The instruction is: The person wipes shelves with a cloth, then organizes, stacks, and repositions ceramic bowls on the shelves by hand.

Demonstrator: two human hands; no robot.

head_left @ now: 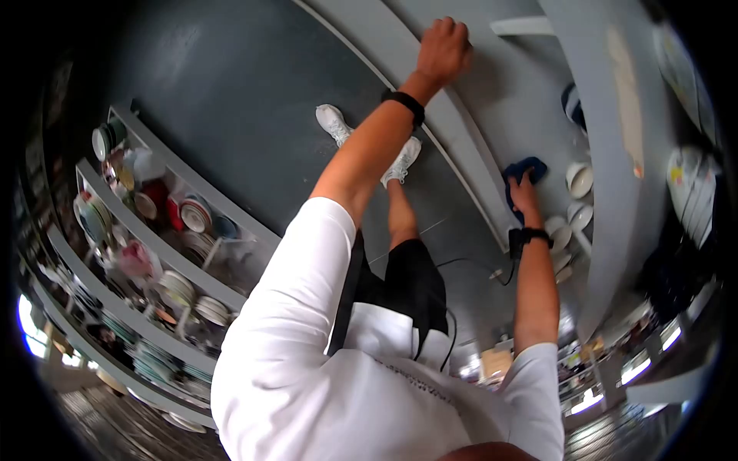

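My left hand (444, 51) is raised at the top centre, over the grey shelf surface. Its fingers are curled in, and nothing shows in them. A dark band sits on that wrist. My right hand (524, 201) is lower on the right, its fingers on a dark blue cloth (529, 166) that lies bunched on the shelf. Close to this hand stand a white cup (579, 179) and a few pale bowls (557, 230). A dark watch-like band is on the right wrist.
On the left, grey shelves (207, 269) hold stacked plates (177, 288), bowls and other dishware. A grey upright panel (607, 154) rises on the right, with a white bar (523, 27) near the top. White shoes (333, 123) stand on the dark floor (223, 100). A black cable (465, 261) hangs nearby.
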